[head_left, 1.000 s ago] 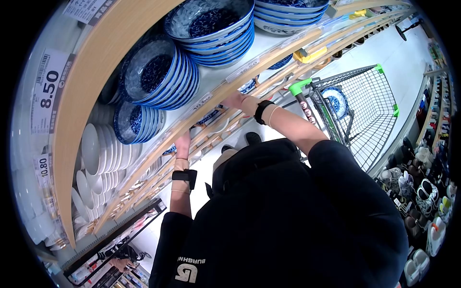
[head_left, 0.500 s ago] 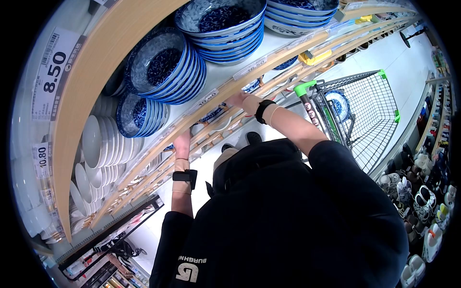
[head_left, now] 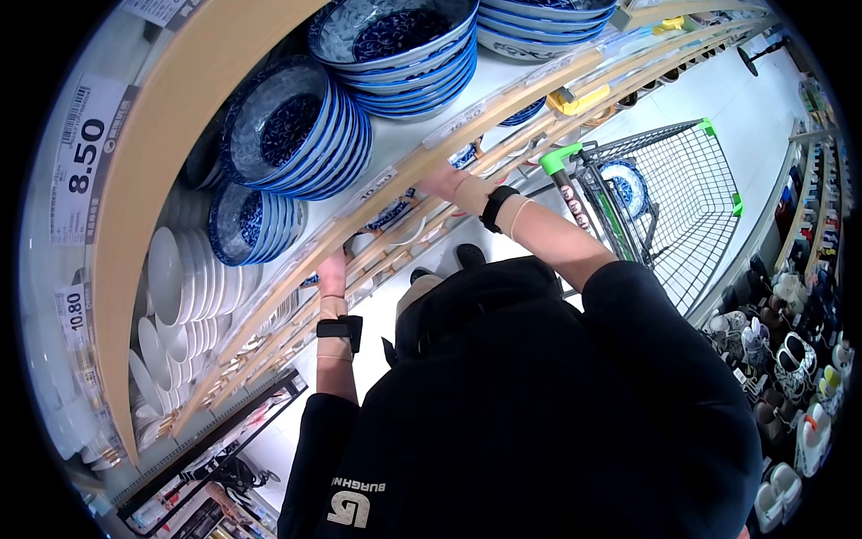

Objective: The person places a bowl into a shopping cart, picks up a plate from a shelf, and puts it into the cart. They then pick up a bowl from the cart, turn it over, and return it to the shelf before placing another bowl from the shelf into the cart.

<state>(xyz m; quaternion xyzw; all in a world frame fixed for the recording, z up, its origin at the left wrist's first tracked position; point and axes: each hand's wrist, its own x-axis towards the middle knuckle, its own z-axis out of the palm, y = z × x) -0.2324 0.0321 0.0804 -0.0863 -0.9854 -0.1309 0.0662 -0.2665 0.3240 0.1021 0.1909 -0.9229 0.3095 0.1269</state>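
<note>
Both arms reach beneath the edge of the upper shelf (head_left: 395,166). My left hand (head_left: 332,269) is at the shelf's lower left, its fingers out of sight behind the shelf edge. Farther right, my right hand (head_left: 437,184) goes under the same edge, and its fingers are hidden too. Between the hands, part of a blue-and-white patterned dish (head_left: 391,214) shows on a lower level. Whether either hand touches it cannot be made out. Stacks of blue-and-white bowls (head_left: 296,121) stand on the upper shelf above my hands.
White plates (head_left: 171,274) stand on edge at the left, near price tags (head_left: 87,148). To my right is a shopping cart (head_left: 691,202) with green corners and a blue-and-white plate (head_left: 626,189) in it. Shoes (head_left: 795,368) line a display at the far right.
The view has shifted slightly, so shelf, bowls and cart sit a little farther left. Both hands stay under the shelf edge in nearly the same pose.
</note>
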